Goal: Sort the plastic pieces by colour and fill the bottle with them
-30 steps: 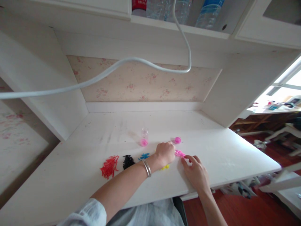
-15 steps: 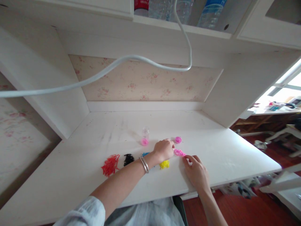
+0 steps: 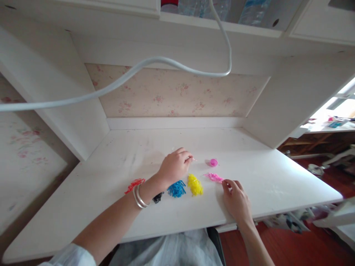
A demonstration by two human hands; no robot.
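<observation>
My left hand [image 3: 176, 166] is above the middle of the desk, thumb and fingers pinched on a thin pink piece [image 3: 195, 160] that looks like a rubber band. It hides most of the small clear bottle. My right hand [image 3: 237, 199] rests on the desk, its fingertips closed at the right end of a pile of pink rubber bands [image 3: 214, 177]. Left of that lie piles of yellow bands [image 3: 195, 185], blue bands [image 3: 176, 189], black bands [image 3: 157, 198] and red bands [image 3: 134, 185]; my left forearm partly covers the black and red ones.
A round pink cap [image 3: 213, 162] lies behind the pink pile. A white cable [image 3: 155, 62] hangs across the view above the white desk [image 3: 194, 218]. Plastic bottles [image 3: 216, 9] stand on the shelf overhead. At the right is the desk's edge, with red floor below.
My left hand has moved left, away from the pink pile with a thin pink piece, and now covers the clear bottle. My right hand stays at the pile. The view shifted slightly.
</observation>
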